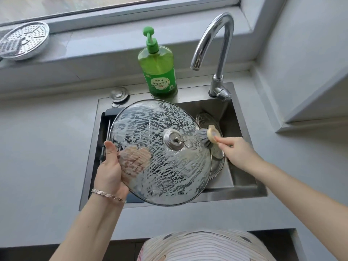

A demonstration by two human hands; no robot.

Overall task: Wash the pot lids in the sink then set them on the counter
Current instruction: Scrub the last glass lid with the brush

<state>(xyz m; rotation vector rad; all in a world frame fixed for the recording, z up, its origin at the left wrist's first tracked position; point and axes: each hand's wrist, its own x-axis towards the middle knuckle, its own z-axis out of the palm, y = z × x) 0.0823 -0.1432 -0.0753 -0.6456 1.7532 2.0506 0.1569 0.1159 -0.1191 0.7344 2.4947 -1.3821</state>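
A large glass pot lid [150,132], streaked with white soap foam, is held tilted over the steel sink [243,178]. My left hand [111,166] grips its left rim, thumb on top and fingers showing through the glass underneath. My right hand [235,149] pinches a round dish brush [208,137] with dark bristles, which touch the lid's right side near its metal knob [172,138]. A second lid [216,153] lies in the sink basin, partly hidden behind the big lid.
A green dish-soap pump bottle [159,70] stands on the sink's back ledge beside the chrome faucet [216,53]. A perforated metal steamer plate [22,40] leans on the windowsill at far left. Grey counter [47,147] surrounds the sink. A round sink plug [118,95] sits at the back-left corner.
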